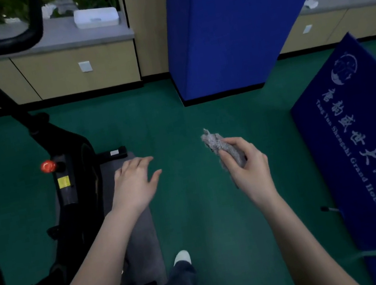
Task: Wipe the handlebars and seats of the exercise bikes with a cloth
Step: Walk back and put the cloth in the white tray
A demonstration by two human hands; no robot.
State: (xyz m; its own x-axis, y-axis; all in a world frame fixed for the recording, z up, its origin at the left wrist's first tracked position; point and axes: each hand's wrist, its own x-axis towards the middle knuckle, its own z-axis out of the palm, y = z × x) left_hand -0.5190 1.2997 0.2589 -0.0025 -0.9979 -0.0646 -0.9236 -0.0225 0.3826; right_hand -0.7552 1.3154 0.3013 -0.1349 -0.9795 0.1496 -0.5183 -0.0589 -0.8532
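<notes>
One bike point(66, 169) in view, left side, black, one red knob point(48, 166), standing on one grey mat point(138, 239). One handlebar point(19, 33) far left; seat not clearly seen. Two hands out over the green floor point(178, 124). Right hand point(249, 166) pinches one grey cloth point(223, 147), bunched, in the air, well apart from the bike. Left hand point(136, 184) holds nothing, fingers spread loose. One blue pillar point(224, 25) far centre, one blue sign point(366, 136) right. One white shoe point(182, 256) near.
</notes>
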